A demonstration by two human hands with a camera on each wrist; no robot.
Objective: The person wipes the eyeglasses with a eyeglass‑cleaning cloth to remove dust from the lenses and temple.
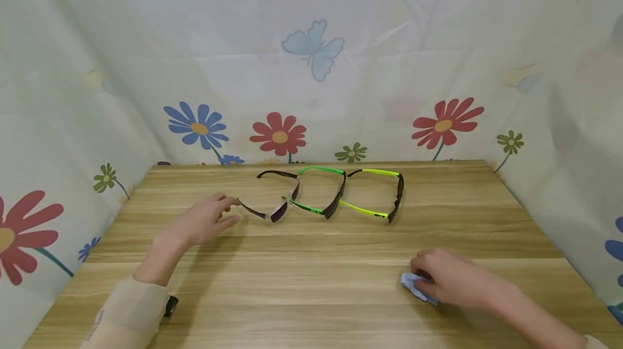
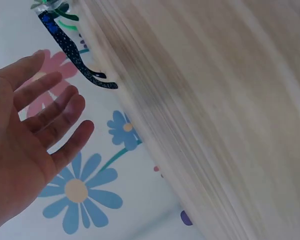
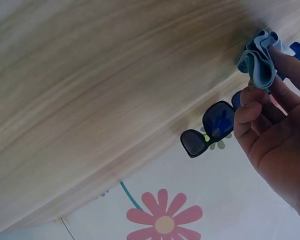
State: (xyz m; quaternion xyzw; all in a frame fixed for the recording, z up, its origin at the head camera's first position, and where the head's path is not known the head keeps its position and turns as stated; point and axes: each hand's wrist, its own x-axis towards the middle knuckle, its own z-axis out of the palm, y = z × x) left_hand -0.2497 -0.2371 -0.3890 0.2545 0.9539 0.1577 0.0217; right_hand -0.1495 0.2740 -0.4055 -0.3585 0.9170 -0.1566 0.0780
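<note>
- The worktop (image 1: 292, 278) is showing wood grain, running from left edge to right.
- A pale sheet (image 1: 219, 8) is hanging behind the far edge.
- A printed butterfly (image 1: 315, 50) is showing high above that edge's middle.
- A blue flower (image 1: 199, 128) is standing out near the far-left corner.
- A red flower (image 1: 443, 125) is appearing near the far-right.

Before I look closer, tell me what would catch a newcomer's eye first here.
First, probably, the dark-lensed sunglasses with neon-yellow temples, at the right end of a row of three on the wood-grain table. The sunglasses with bright green temples sit in the middle, and the clear-framed, dark-templed sunglasses at the left, beside the left hand. Next comes the crumpled light-blue cloth pinched in the right hand.
</note>
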